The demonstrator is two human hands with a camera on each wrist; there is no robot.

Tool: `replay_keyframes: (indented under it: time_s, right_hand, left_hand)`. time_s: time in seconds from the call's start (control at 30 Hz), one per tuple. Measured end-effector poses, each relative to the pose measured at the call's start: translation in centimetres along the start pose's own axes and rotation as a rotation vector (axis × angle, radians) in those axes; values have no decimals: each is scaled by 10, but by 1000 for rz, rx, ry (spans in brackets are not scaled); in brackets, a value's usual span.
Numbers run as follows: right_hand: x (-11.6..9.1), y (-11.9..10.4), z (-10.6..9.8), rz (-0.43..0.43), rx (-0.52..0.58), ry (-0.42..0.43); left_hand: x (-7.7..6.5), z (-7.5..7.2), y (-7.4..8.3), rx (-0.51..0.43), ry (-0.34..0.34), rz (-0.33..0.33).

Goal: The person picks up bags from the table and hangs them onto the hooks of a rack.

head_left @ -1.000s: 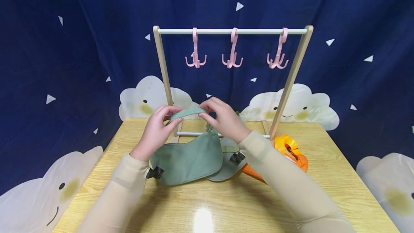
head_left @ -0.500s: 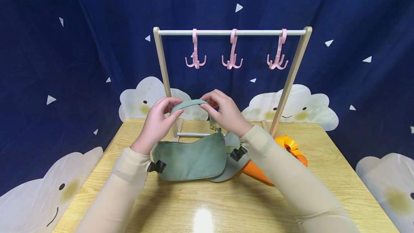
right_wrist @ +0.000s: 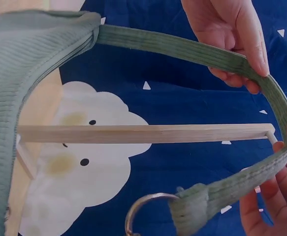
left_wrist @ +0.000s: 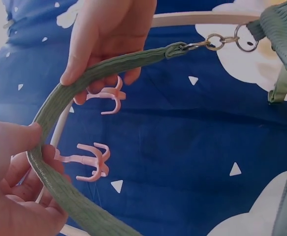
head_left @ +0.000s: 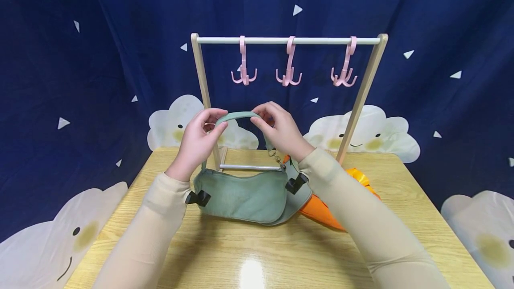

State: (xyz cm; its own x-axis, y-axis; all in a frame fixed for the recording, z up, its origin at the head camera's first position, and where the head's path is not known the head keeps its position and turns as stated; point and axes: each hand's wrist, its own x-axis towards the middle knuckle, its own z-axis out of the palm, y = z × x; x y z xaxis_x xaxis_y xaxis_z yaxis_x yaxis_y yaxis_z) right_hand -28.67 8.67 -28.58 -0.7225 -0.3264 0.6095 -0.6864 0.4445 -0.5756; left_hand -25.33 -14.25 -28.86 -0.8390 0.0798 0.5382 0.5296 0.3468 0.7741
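Below the left grip point(head_left: 197, 139) and right grip point(head_left: 283, 129), pinching its strap point(head_left: 238, 115), is a green bag point(head_left: 242, 196).

Head view: bag point(head_left: 242, 194) at six o'clock was grey-green, ribbed; hooks point(head_left: 289, 72) towards one, pale pink; curtain point(head_left: 132, 52) navy with white triangles.

The table point(head_left: 225, 253) is viewed from above, toward its far edge, by the head camera, while the strap point(left_wrist: 123, 63) is shared close up by both wrist views.
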Motion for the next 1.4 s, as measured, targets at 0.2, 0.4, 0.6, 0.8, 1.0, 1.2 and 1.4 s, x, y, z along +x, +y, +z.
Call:
replay_keyframes:
  time_s: [0.2,0.4,0.6,0.8,1.0,1.2,1.4]
  right_hand:
    - [7,-2,-3,37,49,18]
    - [13,-2,-5,76,65,36]
    - [22,-3,-7,91,75,64]
    - [31,-6,-9,114,87,86]
    - [41,-8,-10,119,104,127]
    - [49,-10,-10,125,127,166]
    - [55,-11,-10,147,167,209]
  left_hand:
    - [7,2,4,-22,16,-11]
    - [13,5,11,-44,49,6]
    - [21,7,14,-65,76,14]
    - [30,9,18,-98,106,8]
    - [38,14,20,-170,161,0]
    - [46,20,20,-229,228,-2]
    - [53,26,21,-290,278,-14]
